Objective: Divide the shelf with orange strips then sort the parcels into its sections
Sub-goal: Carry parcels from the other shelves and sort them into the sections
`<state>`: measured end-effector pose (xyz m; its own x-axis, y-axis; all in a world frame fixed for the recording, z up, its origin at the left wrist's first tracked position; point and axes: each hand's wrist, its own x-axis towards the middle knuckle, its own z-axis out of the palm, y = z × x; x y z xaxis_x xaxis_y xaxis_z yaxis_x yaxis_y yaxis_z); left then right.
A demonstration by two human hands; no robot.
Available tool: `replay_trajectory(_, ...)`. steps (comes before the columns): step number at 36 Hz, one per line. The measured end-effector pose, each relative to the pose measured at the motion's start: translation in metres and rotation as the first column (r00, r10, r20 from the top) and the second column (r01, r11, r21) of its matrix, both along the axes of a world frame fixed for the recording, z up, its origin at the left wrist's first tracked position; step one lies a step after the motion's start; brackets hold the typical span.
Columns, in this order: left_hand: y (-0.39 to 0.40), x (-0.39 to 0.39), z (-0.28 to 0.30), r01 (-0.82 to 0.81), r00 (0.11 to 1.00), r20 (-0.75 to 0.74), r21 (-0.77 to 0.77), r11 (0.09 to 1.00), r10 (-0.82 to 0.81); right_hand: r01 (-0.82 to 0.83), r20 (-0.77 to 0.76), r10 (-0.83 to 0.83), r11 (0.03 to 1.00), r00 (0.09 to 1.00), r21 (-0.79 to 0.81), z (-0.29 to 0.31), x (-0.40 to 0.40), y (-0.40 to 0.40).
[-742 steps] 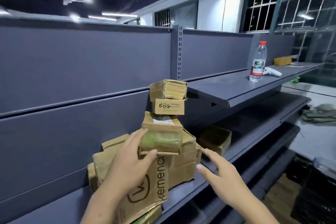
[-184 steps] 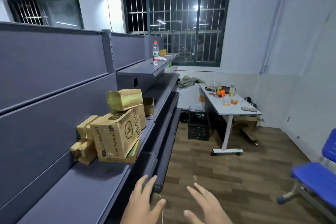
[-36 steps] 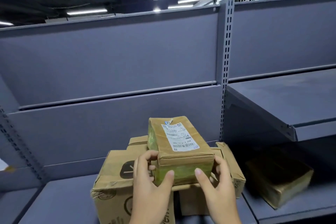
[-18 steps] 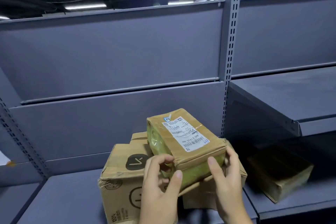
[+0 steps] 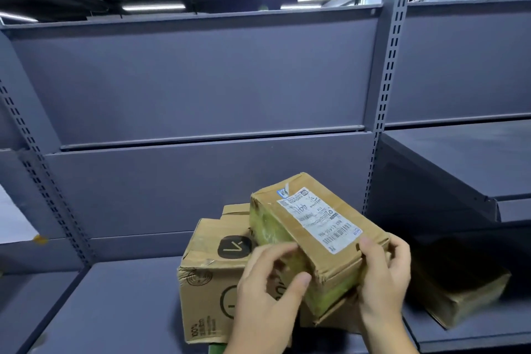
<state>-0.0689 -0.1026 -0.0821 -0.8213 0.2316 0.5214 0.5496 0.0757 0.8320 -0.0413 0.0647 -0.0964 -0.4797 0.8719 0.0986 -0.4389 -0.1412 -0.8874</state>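
In the head view, both hands meet in the lower centre of the frame around a taped cardboard parcel (image 5: 319, 236) that bears a white shipping label (image 5: 319, 220) with a barcode on its top face. The left hand (image 5: 267, 296) has its grip closed on the parcel's near left corner, thumb on the front edge and fingers over the top; the right hand (image 5: 382, 279) grasps the near right end — thumb on top, fingers wrapped around the side. The parcel is tilted, its far end raised, above a pile of brown boxes on the grey metal shelf (image 5: 109, 302). The largest, a printed carton (image 5: 209, 276) with a black square logo, stands just left of the hands. Another brown parcel (image 5: 459, 293) lies in shadow at lower right, under the higher shelf board (image 5: 465, 158). A slotted upright (image 5: 385, 100) rises behind.
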Motion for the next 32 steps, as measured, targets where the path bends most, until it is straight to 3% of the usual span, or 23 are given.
replay_trajectory(6,-0.020,-0.034,0.011,-0.124,0.973,0.190,-0.030,0.992,0.127,-0.064,-0.034,0.064,0.998,0.997,0.006,0.007,0.004,-0.001)
replay_trajectory(11,-0.037,-0.048,0.012,0.038,0.958,0.282,0.023,0.999,-0.043,-0.172,-0.088,0.172,0.985,0.981,0.014,0.011,0.007,-0.007)
replay_trajectory(15,-0.042,-0.044,0.010,0.063,0.961,0.261,0.125,0.990,-0.094,-0.169,-0.079,0.168,0.986,0.983,-0.003,0.017,0.009,-0.014)
replay_trajectory(21,-0.048,-0.037,0.013,-0.037,0.966,0.258,0.212,0.977,-0.020,-0.148,-0.015,0.148,0.989,0.989,-0.009,0.022,0.008,-0.026)
replay_trajectory(27,-0.058,-0.029,0.011,-0.134,0.971,0.228,0.267,0.954,0.073,-0.323,-0.037,0.323,0.946,0.946,-0.015,0.029,0.010,-0.040)
replay_trajectory(32,-0.066,-0.021,0.012,-0.220,0.965,0.209,0.309,0.925,0.160,-0.454,0.022,0.454,0.887,0.891,0.077,0.034,0.015,-0.047)
